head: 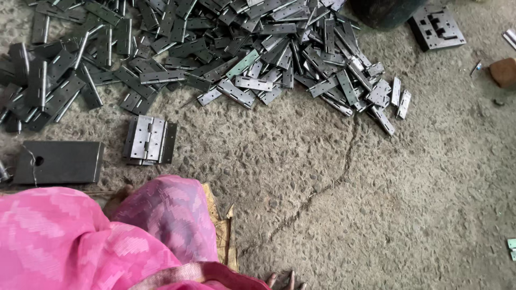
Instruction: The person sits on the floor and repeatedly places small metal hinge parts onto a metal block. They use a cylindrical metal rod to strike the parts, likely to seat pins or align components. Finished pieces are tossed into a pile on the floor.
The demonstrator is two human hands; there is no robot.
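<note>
Where the bottom edge of the view cuts the scene, we see only a few fingertips (284,280) resting on the concrete floor (376,204); we cannot tell which hand they belong to, nor how far its fingers are spread, and they have hold of nothing visible; the other hand is out of view. Pink patterned cloth (80,236) fills the lower left corner, draped over what seems a bent knee; a scrap of yellowish cardboard (223,231) lies under its right edge, just left of the fingertips.

Nearest the cloth, a small stack of steel hinges (149,139) lies flat on the floor, opened out, knuckles running top to bottom; just to its left sits a dark rectangular metal block (59,161) with a round hole near one end. Above both, a large heap of loose hinges (215,48) spreads across the upper left and centre, its pieces lying at every angle and overlapping, thinning to scattered single leaves at its right fringe.

At top right, a dark square metal plate (435,27) with cut slots lies apart from the heap; a round dark vessel (384,11) stands just left of it; a brown lump (504,71) rests at the right edge; a crack (322,188) runs down the floor from the heap toward the fingertips.
</note>
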